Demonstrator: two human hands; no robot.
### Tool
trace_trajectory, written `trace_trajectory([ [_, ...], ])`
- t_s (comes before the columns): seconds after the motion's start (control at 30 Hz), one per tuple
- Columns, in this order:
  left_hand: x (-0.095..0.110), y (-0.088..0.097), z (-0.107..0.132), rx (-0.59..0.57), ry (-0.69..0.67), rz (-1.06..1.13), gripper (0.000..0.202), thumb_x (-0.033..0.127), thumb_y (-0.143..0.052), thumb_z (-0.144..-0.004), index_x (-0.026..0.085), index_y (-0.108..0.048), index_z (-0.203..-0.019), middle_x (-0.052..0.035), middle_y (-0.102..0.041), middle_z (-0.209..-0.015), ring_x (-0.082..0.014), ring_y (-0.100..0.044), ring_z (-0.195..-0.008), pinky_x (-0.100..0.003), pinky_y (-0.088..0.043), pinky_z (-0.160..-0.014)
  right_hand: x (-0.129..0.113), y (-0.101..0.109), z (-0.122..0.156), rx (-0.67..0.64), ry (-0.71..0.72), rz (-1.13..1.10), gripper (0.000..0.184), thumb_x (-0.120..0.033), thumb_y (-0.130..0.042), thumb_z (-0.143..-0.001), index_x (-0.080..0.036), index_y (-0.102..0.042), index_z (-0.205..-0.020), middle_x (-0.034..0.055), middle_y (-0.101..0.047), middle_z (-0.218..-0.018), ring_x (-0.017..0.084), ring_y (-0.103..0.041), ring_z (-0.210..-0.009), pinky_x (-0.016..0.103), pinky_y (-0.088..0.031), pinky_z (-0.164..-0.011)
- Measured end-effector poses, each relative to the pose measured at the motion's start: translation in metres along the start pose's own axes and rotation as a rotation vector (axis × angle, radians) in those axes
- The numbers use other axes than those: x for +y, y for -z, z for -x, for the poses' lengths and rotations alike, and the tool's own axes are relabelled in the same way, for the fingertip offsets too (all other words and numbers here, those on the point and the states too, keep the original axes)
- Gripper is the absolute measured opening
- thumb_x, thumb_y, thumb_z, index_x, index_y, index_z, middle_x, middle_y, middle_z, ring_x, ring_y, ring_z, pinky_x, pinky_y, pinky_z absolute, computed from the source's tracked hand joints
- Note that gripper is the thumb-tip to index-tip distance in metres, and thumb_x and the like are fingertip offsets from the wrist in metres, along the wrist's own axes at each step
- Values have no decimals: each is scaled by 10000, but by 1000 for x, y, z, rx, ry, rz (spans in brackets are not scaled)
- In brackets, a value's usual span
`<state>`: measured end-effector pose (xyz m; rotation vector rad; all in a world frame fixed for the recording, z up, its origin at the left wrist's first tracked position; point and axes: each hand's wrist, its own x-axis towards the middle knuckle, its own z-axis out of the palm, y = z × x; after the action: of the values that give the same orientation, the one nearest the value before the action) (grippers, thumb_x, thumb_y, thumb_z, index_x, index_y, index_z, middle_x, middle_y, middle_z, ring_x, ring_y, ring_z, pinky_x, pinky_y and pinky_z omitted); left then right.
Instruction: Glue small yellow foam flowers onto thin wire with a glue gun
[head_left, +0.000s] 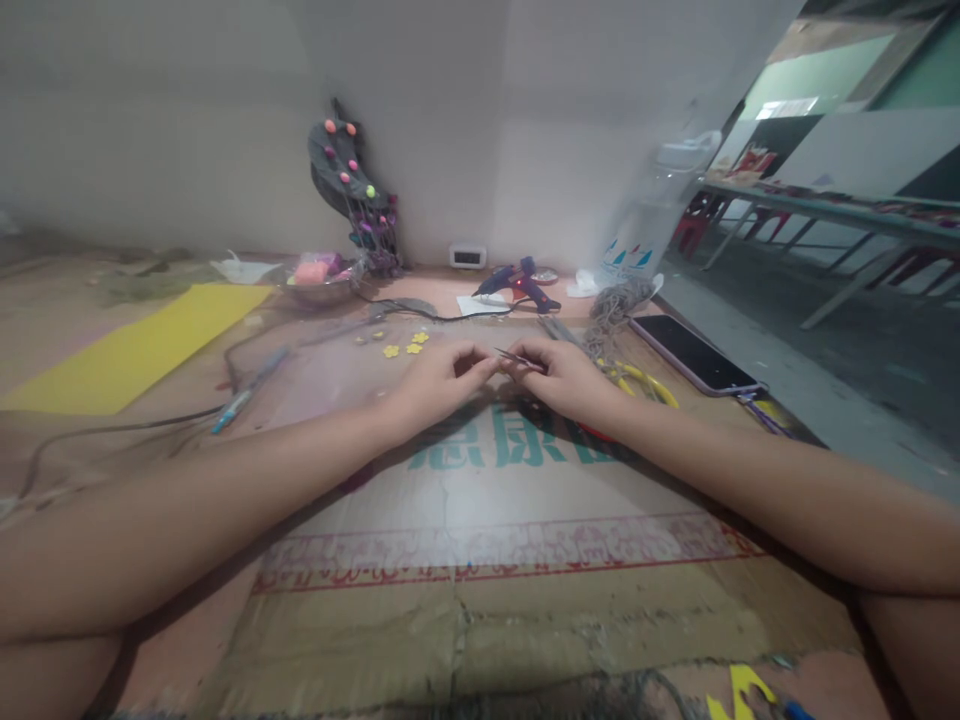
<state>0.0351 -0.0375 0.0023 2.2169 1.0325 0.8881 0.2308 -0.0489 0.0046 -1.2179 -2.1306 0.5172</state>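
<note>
My left hand (439, 378) and my right hand (564, 376) meet fingertip to fingertip over a flattened cardboard sheet (487, 545) with green print. The right hand pinches thin metal tweezers (517, 358) that point left toward the left fingertips. The left fingers are curled in a pinch; what they hold is too small to make out. Small yellow foam flowers (401, 346) lie just beyond the left hand.
A yellow foam sheet (142, 345) lies at the left. A blue glue gun (517, 280), a bowl of bits (319, 275), a beaded dark ornament (352, 190), a phone (694, 355), grey cord (615, 305) and a yellow-handled tool (645, 382) sit around. A blue pen (244, 392) and cables lie left.
</note>
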Motion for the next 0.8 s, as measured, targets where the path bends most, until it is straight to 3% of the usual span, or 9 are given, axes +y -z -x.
trace_trajectory([
  [0.33,-1,-1,0,3,1,-16,229,341,-519,-881,167,-643,-798,-17,-673,-756,-150,-577,-701,-264,-425,-635,0,1,1,0,19,-4,207,-339,-523,-878,-162,-590,-793,-36,-465,-616,110,-395,-578,245,-290,-554],
  [0.8,1,-1,0,-15,17,21,282,376,-475,-920,167,-658,-871,-30,-688,-812,-163,-605,-749,-280,-442,-679,-2,2,0,12,28,19,211,-310,-494,-885,-166,-573,-753,-36,-456,-613,112,-378,-581,252,-279,-563],
])
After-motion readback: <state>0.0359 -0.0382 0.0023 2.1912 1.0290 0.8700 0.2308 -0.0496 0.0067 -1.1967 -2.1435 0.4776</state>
